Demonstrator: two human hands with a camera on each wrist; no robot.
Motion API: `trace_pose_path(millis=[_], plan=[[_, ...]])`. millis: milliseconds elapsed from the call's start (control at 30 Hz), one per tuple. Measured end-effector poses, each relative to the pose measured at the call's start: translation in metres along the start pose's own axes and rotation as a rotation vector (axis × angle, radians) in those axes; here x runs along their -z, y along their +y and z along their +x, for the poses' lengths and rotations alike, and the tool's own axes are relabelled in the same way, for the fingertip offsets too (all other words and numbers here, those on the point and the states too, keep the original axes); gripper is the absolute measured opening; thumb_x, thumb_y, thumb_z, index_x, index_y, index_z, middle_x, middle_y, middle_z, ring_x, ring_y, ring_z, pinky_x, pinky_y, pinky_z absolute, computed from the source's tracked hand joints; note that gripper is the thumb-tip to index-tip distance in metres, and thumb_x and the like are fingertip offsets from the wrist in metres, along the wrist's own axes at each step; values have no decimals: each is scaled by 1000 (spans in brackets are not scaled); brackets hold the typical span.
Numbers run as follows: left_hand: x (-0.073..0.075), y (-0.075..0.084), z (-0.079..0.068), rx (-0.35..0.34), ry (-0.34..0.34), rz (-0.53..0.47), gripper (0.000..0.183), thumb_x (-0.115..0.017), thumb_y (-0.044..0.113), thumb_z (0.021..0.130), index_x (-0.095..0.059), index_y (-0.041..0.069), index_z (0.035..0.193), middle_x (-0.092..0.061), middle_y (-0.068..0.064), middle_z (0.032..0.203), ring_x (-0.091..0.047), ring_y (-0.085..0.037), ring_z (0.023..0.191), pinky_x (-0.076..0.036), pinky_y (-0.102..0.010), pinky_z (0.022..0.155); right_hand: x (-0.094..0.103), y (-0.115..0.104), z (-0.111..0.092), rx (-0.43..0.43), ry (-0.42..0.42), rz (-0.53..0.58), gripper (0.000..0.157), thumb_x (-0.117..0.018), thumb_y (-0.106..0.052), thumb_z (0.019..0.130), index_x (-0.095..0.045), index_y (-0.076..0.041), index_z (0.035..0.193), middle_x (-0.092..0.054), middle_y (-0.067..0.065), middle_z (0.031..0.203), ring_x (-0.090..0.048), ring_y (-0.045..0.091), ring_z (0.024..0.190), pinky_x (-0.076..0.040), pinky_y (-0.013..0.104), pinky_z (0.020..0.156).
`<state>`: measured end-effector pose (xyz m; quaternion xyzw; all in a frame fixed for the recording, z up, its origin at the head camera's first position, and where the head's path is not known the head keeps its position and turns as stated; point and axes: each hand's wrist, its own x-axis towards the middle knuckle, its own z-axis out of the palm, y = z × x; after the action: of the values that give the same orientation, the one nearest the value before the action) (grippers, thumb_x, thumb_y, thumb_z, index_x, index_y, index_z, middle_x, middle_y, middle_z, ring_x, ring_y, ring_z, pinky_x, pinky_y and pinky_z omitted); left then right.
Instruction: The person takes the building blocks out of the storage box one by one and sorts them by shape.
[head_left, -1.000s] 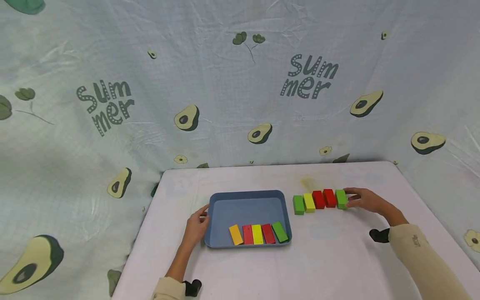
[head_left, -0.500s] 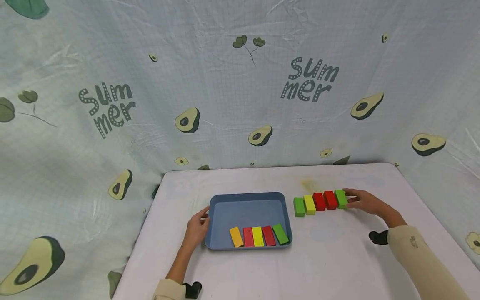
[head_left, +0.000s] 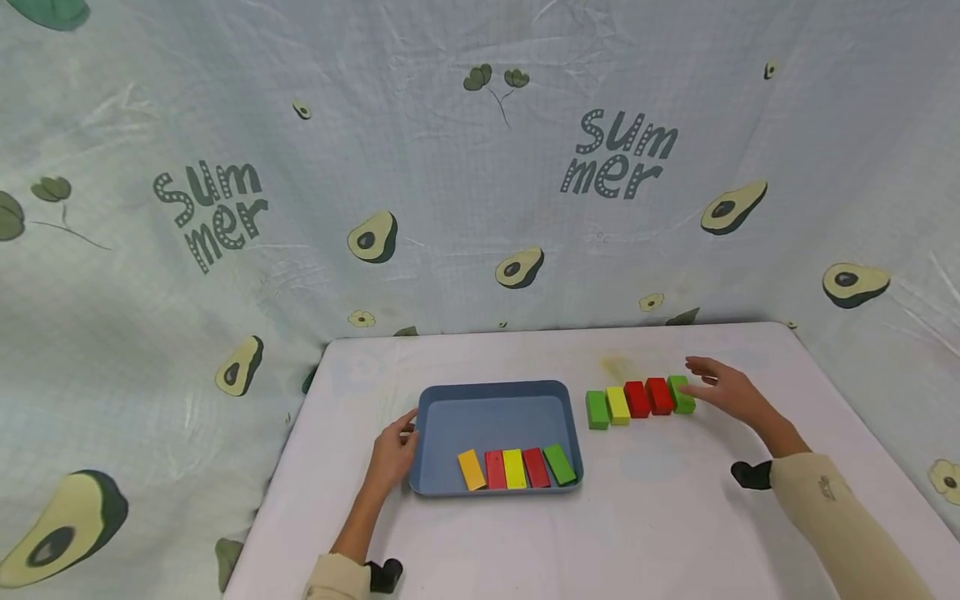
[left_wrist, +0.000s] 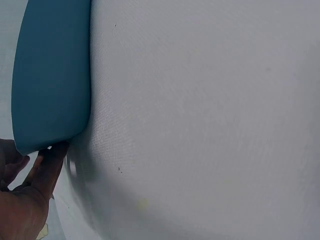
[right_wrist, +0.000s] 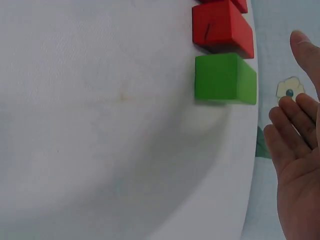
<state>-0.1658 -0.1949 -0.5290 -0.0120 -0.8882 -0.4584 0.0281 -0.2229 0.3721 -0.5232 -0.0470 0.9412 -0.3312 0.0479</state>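
Note:
My left hand (head_left: 393, 455) rests its fingers against the left side of a blue-grey tray (head_left: 495, 389); the left wrist view shows the fingertips right at the tray wall (left_wrist: 55, 75). On the right, my right hand (head_left: 731, 390) is raised beside the green block (head_left: 682, 398) at the row's right end, thumb and fingers spread with nothing between them. In the right wrist view that green block (right_wrist: 217, 79) stands apart from the hand (right_wrist: 300, 150). The row continues leftward with a red block (head_left: 659, 396), another red block (head_left: 637, 399), a yellow block (head_left: 618, 406) and a green block (head_left: 597, 410).
Inside the tray, along its near edge, lie an orange block (head_left: 472, 470), a red block (head_left: 496, 470), a yellow block (head_left: 514, 469), a second red block (head_left: 536, 467) and a green block (head_left: 559, 465). A patterned curtain (head_left: 450, 167) hangs behind the white table (head_left: 600, 533).
My right hand has let go of the end green block and lifted slightly up and away, its fingers spreading. The left hand has stayed at the tray.

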Motion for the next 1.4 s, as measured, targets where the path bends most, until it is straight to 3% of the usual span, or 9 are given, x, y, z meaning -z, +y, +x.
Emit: trace_pose_path(millis=[67,133,267,467,600,900,1133,1400], plan=[[0,1,-1,6,5,1,41,-52,-1,92,-51,-2,133,-60,-20,105,-62,-32,92,-51,-38,71,-5,-1,3,19,32,6,81,-60,-57,84,-38,-3,140,-43,24,136,-40,45,121,-44,57,84],[0,3,-1,1,8,4,41,-52,-1,92,-51,-3,133,-61,-20,105,-63,-32,91,-51,-38,70,-4,-20,0,50,47,21,76,-61,-52,86,-39,-2,139,-44,23,135,-39,45,121,-44,57,83],[0,3,0,-5,4,7,40,-52,-2,92,-51,-5,132,-60,-22,105,-63,-32,90,-51,-38,69,-3,-51,-4,107,37,75,67,-65,-37,88,-41,2,136,-44,26,134,-39,46,121,-39,58,89],[1,3,-1,-27,19,-6,40,-52,-2,91,-52,-3,131,-61,-22,102,-63,-32,89,-51,-39,69,-6,-75,-6,171,9,109,58,-67,-25,89,-44,2,134,-47,23,132,-44,43,119,-40,53,91],[1,5,-2,-85,40,-4,40,-52,-1,90,-54,-4,129,-60,-22,99,-63,-32,85,-51,-37,65,-9,-86,-8,210,1,124,60,-66,-27,89,-43,2,135,-48,22,132,-45,43,117,-43,53,89],[-1,3,1,15,11,12,41,-53,-1,91,-52,-3,132,-61,-21,105,-62,-32,91,-51,-38,70,-20,-99,-13,262,-25,128,58,-67,-29,88,-46,0,135,-49,19,132,-45,39,118,-42,55,89],[-2,4,1,25,11,5,42,-53,-2,91,-52,-2,132,-61,-21,104,-63,-32,91,-51,-38,70,-25,-114,-14,294,-52,174,57,-69,-28,86,-49,-1,133,-50,17,132,-48,39,116,-45,54,86],[-3,4,2,25,11,11,42,-53,-2,91,-51,-3,132,-61,-21,104,-63,-31,89,-51,-37,69,-28,-128,-14,350,-74,130,57,-70,-29,86,-50,-3,133,-54,17,128,-49,37,116,-41,55,90]])
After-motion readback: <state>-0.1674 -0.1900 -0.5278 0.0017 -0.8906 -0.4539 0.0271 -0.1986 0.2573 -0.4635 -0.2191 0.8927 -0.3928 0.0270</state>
